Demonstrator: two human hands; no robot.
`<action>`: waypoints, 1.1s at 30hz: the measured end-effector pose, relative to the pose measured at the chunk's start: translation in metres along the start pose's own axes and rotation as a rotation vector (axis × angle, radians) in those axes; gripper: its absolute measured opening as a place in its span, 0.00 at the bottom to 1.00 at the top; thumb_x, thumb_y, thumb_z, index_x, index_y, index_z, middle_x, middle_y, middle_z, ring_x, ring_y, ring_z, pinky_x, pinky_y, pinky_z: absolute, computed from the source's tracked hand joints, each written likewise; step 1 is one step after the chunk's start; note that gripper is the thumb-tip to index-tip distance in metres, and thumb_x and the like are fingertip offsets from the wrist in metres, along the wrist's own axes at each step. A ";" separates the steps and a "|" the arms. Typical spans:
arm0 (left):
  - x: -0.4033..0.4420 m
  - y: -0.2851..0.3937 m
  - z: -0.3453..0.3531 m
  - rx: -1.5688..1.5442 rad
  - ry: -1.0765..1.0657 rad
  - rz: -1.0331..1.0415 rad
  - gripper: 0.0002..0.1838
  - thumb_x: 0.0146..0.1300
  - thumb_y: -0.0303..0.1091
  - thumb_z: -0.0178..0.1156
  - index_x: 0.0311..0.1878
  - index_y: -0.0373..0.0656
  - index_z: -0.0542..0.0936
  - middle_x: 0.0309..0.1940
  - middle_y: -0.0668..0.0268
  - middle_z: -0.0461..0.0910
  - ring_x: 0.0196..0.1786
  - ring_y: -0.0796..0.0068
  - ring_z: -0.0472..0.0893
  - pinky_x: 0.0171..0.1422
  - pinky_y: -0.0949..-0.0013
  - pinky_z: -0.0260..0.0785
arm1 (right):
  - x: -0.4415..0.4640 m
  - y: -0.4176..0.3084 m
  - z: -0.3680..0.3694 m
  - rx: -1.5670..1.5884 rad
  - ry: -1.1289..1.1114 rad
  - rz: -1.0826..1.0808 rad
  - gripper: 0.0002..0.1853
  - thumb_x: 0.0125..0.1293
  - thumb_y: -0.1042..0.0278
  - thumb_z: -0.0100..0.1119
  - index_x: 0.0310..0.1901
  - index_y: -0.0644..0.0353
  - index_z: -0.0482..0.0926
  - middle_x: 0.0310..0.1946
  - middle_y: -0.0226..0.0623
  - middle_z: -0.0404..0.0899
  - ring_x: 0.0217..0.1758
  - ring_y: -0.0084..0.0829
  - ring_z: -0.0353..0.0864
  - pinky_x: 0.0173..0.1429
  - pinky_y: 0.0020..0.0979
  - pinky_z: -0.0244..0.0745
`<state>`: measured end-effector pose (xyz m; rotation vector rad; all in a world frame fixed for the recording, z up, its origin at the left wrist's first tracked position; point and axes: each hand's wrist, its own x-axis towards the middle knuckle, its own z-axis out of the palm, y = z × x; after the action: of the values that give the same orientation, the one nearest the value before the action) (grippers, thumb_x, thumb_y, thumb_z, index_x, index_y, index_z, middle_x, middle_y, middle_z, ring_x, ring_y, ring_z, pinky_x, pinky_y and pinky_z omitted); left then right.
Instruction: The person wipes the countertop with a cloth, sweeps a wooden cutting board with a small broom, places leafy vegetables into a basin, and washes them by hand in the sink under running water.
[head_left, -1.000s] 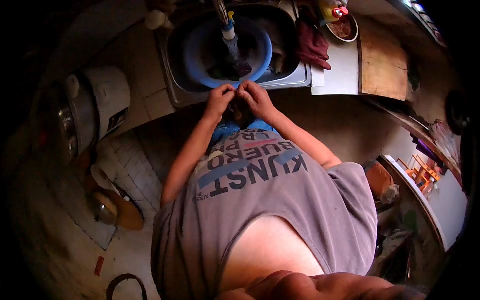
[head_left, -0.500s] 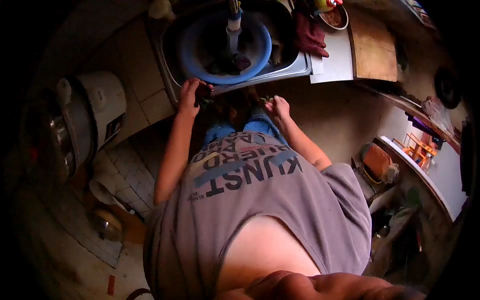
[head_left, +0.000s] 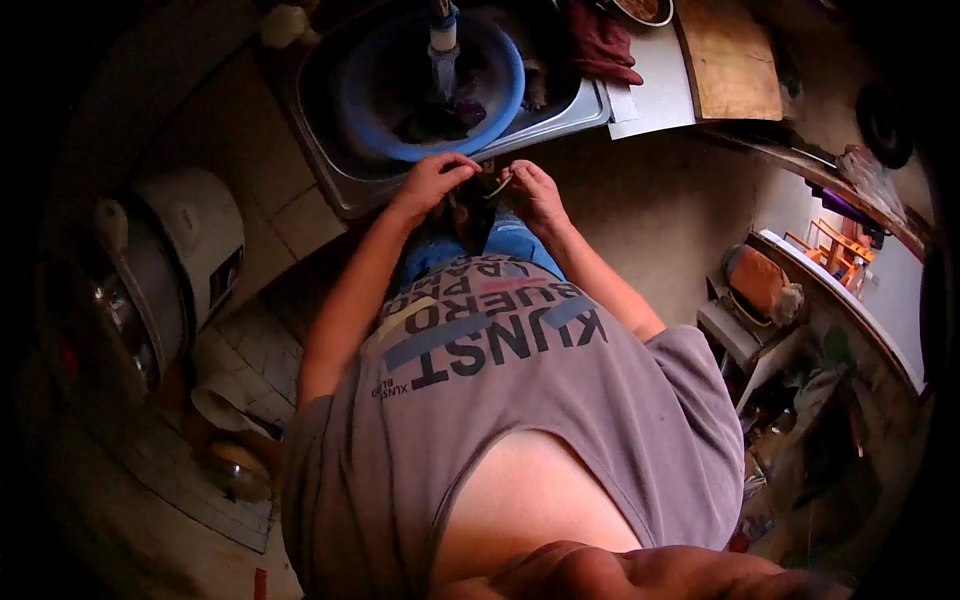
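Note:
Just below the sink's front edge, my right hand [head_left: 541, 197] pinches a thin green stem [head_left: 500, 187] that slants down to the left. My left hand [head_left: 436, 185] is beside it, fingers bent together and pointing right; whatever it holds, if anything, is hidden. A small gap separates the two hands. Beyond them a blue basin [head_left: 513, 85] rests in the metal sink [head_left: 597, 103]. Water runs from the tap [head_left: 443, 38] into the basin, where dark green and purple leaves [head_left: 440, 122] lie.
A dark red cloth [head_left: 600, 45] hangs over the sink's right side. Right of it are a wooden board [head_left: 730, 62] and a metal bowl [head_left: 650, 10] at the top edge. A large white appliance [head_left: 195, 240] stands at the left.
My hands have come back together from their spread position half a second ago. The dark leafy piece seen at my left hand then no longer shows there. The view has shifted slightly.

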<state>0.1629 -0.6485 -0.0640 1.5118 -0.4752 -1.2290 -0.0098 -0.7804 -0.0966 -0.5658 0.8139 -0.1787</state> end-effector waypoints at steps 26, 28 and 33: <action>0.017 0.006 0.051 0.427 0.001 -0.018 0.13 0.59 0.36 0.61 0.44 0.37 0.80 0.34 0.58 0.82 0.34 0.67 0.81 0.38 0.67 0.72 | 0.013 -0.037 0.006 -0.317 -0.096 0.012 0.08 0.70 0.63 0.52 0.39 0.58 0.74 0.34 0.24 0.72 0.36 0.20 0.71 0.41 0.21 0.67; 0.015 0.005 0.057 0.739 0.086 0.297 0.10 0.57 0.34 0.60 0.41 0.40 0.80 0.36 0.55 0.80 0.37 0.55 0.80 0.40 0.61 0.73 | 0.015 -0.035 -0.001 -0.378 -0.111 -0.022 0.07 0.70 0.63 0.52 0.39 0.57 0.74 0.32 0.23 0.72 0.35 0.18 0.69 0.39 0.20 0.66; 0.014 0.011 0.070 0.744 0.128 0.309 0.09 0.55 0.32 0.61 0.38 0.42 0.77 0.35 0.56 0.79 0.39 0.52 0.79 0.41 0.58 0.73 | 0.018 -0.036 -0.007 -0.623 -0.114 -0.183 0.08 0.69 0.63 0.53 0.39 0.59 0.75 0.30 0.24 0.72 0.34 0.16 0.68 0.38 0.19 0.65</action>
<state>0.1106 -0.6972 -0.0524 2.0168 -1.1181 -0.7281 -0.0006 -0.8197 -0.0922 -1.2288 0.7009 -0.0545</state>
